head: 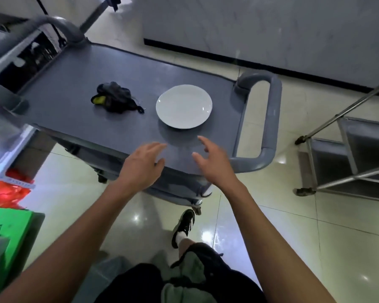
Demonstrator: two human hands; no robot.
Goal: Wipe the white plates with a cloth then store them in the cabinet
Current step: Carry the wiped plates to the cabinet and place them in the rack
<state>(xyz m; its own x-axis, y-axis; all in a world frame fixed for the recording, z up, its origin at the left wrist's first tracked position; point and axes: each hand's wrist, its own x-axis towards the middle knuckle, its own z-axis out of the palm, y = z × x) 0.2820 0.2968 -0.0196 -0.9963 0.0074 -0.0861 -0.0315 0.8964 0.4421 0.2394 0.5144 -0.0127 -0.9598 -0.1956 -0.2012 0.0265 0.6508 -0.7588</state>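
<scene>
I see one white plate (184,106) lying flat on the grey cart top (74,84), just beyond both hands. My left hand (140,166) and right hand (212,159) hover over the cart's near edge, fingers spread loose, holding nothing, apart from the plate. A dark crumpled cloth (116,97) lies left of the plate, not touching it.

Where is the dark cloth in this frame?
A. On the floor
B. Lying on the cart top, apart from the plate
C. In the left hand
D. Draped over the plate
B: the dark cloth lies crumpled on the grey cart, clear of the white plate; both hands are empty.
</scene>
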